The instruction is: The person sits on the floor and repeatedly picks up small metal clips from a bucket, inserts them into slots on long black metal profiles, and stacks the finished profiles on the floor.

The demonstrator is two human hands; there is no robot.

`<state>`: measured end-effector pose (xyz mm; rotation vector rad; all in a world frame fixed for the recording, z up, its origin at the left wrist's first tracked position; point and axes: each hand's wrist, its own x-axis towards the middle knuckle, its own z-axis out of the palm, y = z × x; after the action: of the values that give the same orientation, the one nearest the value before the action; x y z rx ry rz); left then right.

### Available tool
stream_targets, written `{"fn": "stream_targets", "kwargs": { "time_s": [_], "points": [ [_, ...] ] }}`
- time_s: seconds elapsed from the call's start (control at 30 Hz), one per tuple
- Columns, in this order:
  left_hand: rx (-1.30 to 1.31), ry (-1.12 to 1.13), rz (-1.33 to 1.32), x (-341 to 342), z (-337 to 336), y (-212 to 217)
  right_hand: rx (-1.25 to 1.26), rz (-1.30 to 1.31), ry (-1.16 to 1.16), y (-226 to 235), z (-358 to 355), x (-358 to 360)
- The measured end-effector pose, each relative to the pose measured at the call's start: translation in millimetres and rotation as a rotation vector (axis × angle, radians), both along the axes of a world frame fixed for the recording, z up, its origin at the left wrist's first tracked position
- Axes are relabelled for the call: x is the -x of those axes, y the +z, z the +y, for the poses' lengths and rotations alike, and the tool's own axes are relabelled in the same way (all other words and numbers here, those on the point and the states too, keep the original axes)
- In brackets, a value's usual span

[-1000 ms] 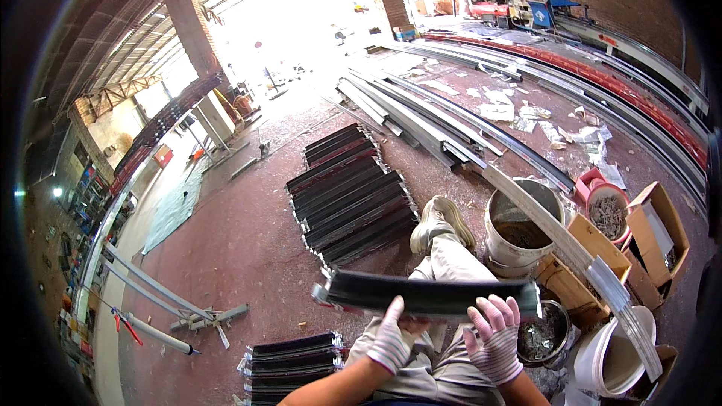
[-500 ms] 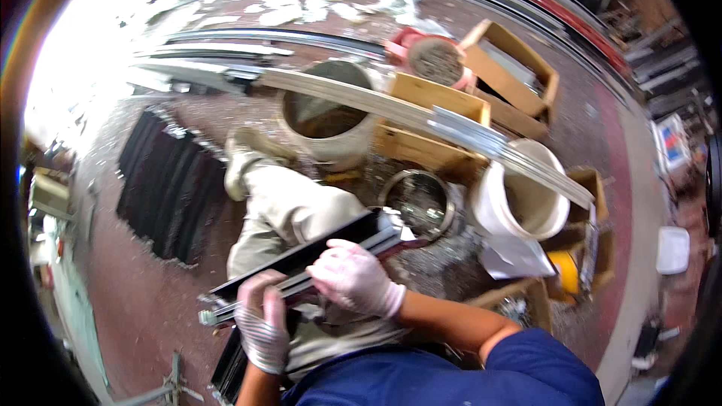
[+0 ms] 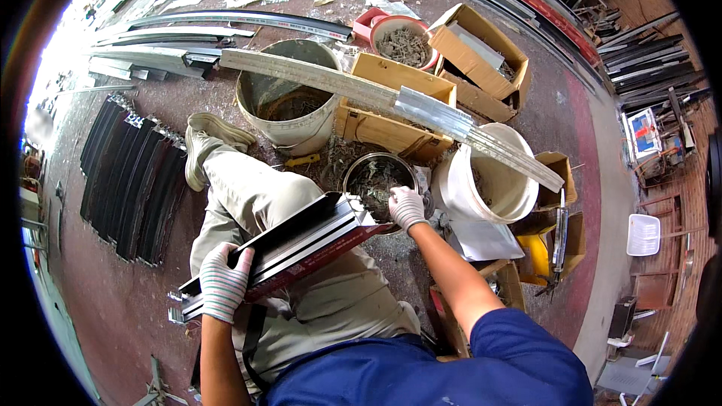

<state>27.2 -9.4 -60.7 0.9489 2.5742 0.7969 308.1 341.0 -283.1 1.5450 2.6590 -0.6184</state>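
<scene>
Across my lap lies a black and silver metal profile (image 3: 289, 256) with a dark red printed strip along its near side. My left hand (image 3: 226, 283), in a striped work glove, grips its lower left end, thumb on top. My right hand (image 3: 407, 208), gloved too, is at the right side of a round metal pot (image 3: 347, 189) holding small metal pieces. Its fingers are curled over the pot's contents; whether something sits between the fingertips is too small to make out. The profile's far end reaches close to the pot.
Beyond the pot, a long pale bar (image 3: 331, 80) spans a grey bucket (image 3: 297, 131), a wooden box (image 3: 368, 129) and a white bucket (image 3: 444, 188). Black profiles (image 3: 131, 180) lie stacked on the floor at left. Cardboard boxes (image 3: 519, 53) stand at right.
My right hand has left the profile and moved right to the pot. My left hand keeps hold of the profile, which has turned to show its red strip.
</scene>
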Motion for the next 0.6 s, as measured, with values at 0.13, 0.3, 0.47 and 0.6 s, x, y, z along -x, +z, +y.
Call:
{"fn": "stream_targets", "kwargs": {
  "time_s": [0.13, 0.3, 0.47, 0.6],
  "points": [
    [-0.058, -0.006, 0.049, -2, -1, -2, -0.164, -0.212, 0.184, -60, 3, -2],
    [-0.069, -0.003, 0.103, -2, -8, -5, -0.149, -0.250, 0.130, -70, -4, 23],
    [-0.052, 0.000, 0.090, -2, -2, -6, -0.109, -0.360, 0.238, -90, 16, 21],
    [-0.049, -0.011, 0.140, -6, 0, -2, -0.095, -0.356, 0.301, -83, 18, 18]
  ]
}}
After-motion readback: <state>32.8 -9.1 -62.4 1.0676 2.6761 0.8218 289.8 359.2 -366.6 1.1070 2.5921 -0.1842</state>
